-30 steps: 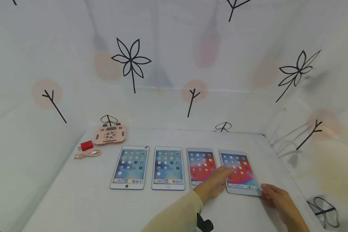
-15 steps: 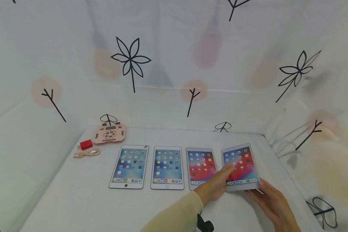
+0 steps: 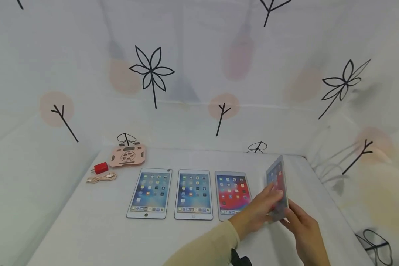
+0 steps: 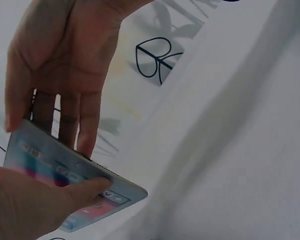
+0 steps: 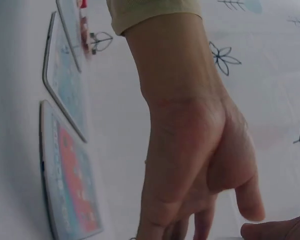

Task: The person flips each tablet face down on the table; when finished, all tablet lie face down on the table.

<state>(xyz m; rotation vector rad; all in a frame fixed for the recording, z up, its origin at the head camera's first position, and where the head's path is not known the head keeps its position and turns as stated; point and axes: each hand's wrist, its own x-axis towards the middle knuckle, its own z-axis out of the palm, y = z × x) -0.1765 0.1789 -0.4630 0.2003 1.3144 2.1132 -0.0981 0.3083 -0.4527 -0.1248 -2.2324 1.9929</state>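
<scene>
White table (image 3: 93,221): three tablets (image 3: 193,194), likely spread for easy seeing.
Tilted tablet (image 3: 281,181): pinched by our left hand (image 3: 254,212) and right hand (image 3: 304,229), likely for balance.

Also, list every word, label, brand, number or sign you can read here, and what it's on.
Readable text: none in any view.
Tilted iPad-style tablet: screen icons only, too small and blurred to read.
Leftmost tablet, middle tablet, third flat tablet: anything under the icons is too small to read.
Red charger plug, pink cut-out panel: no lettering discernible.
Backdrop: plant drawings, no lettering discernible.
</scene>
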